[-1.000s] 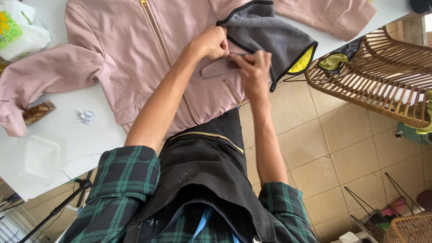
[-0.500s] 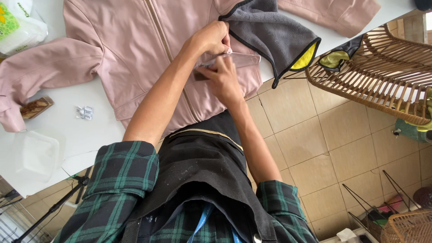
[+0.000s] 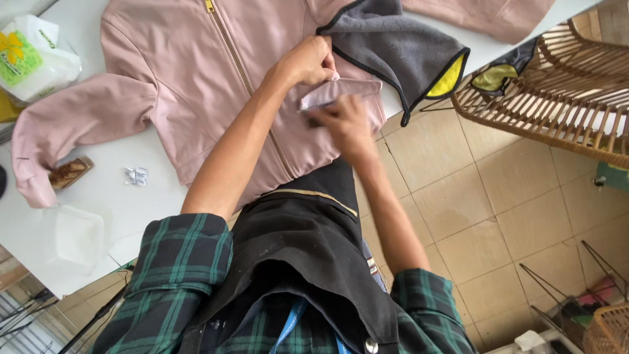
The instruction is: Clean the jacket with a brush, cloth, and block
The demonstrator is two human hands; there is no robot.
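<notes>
1. The right hand (image 3: 344, 128) now lies lower on the pink jacket (image 3: 196, 78), off the grey cloth (image 3: 393, 49) it touched a second ago.
2. The left hand (image 3: 308, 62) now pinches a raised, pale fold of lining (image 3: 341, 92).
3. The grey cloth now lies flatter, uncovered.

Item: pink jacket (image 3: 196, 85). Pale dusty-pink zip-front garment with a gold-toned zipper running from the upper centre of the frame diagonally down toward the centre. Lies spread flat, front side up, on the white table (image 3: 98, 196), filling the upper half of the frame. One sleeve extends to the left edge, cuff bent downward at middle left; the other sleeve runs along the upper right. Hem sits at the table edge near frame centre. A small flap of the pink fabric (image 3: 341, 92), at the hem corner right of centre, is lifted and folded back, showing a paler lining; it is pinched and partly blurred.
</notes>
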